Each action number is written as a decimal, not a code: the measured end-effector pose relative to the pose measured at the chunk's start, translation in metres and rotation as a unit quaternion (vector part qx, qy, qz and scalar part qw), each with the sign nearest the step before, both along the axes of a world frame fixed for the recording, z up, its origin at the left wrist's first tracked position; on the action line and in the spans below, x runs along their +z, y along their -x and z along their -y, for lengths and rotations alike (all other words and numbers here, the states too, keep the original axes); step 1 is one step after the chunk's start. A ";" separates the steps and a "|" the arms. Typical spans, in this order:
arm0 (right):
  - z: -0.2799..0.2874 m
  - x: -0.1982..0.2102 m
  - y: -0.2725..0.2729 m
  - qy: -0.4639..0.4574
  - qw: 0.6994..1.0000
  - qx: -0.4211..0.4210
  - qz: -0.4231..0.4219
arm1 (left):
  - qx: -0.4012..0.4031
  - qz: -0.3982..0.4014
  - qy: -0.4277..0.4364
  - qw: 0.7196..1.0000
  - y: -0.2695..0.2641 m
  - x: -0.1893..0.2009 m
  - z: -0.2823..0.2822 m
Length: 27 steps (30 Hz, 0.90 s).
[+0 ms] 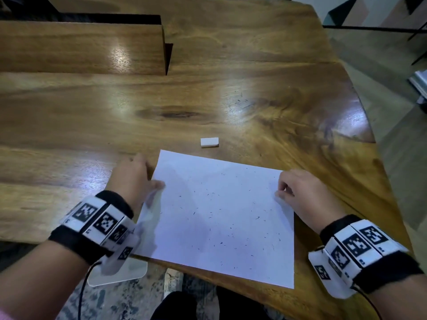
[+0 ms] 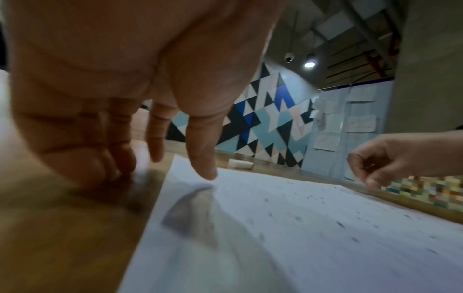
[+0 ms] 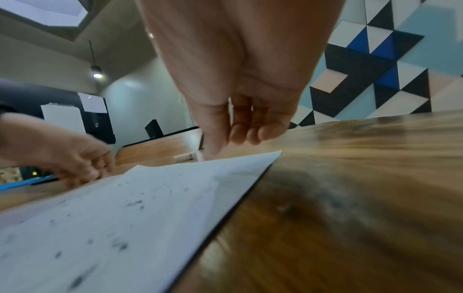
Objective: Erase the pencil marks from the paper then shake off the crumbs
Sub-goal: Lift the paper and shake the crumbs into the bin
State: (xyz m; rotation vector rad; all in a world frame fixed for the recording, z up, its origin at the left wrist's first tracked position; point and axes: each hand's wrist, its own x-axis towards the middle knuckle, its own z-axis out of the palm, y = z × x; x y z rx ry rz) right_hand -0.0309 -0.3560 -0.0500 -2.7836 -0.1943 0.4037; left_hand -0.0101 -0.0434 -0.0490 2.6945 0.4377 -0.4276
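A white sheet of paper (image 1: 221, 218) lies flat on the wooden table, sprinkled with small dark eraser crumbs (image 1: 208, 213). A white eraser (image 1: 209, 142) rests on the table just beyond the sheet's far edge, untouched. My left hand (image 1: 150, 174) is at the left edge, thumb (image 2: 203, 172) on the paper (image 2: 300, 228) and fingers curled onto the wood beside it. My right hand (image 1: 283, 190) is at the right edge; its thumb (image 3: 213, 150) reaches down to the paper (image 3: 125, 208), the other fingers curl loosely above the wood. Neither hand clearly pinches the sheet.
A raised wooden shelf (image 1: 92, 47) crosses the back left of the table. More crumbs (image 1: 240, 102) dot the wood beyond the eraser. The table's curved right edge (image 1: 369, 135) drops to the floor. The near edge runs under the paper's front corner.
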 end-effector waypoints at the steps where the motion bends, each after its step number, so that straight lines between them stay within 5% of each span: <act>1: -0.001 0.000 -0.001 0.018 0.999 -0.031 0.000 | 0.015 -0.016 0.000 1.000 0.005 -0.001 -0.001; 5: -0.001 0.002 -0.003 0.086 0.983 -0.157 -0.036 | 0.031 -0.025 0.002 0.999 0.010 0.000 0.006; 9: -0.009 0.007 0.004 0.028 0.950 -0.283 -0.130 | 0.052 -0.040 -0.004 0.998 0.012 -0.001 0.012; 27: -0.016 0.003 -0.005 -0.088 0.941 -0.310 -0.103 | 0.132 0.031 0.229 0.964 0.026 -0.007 -0.025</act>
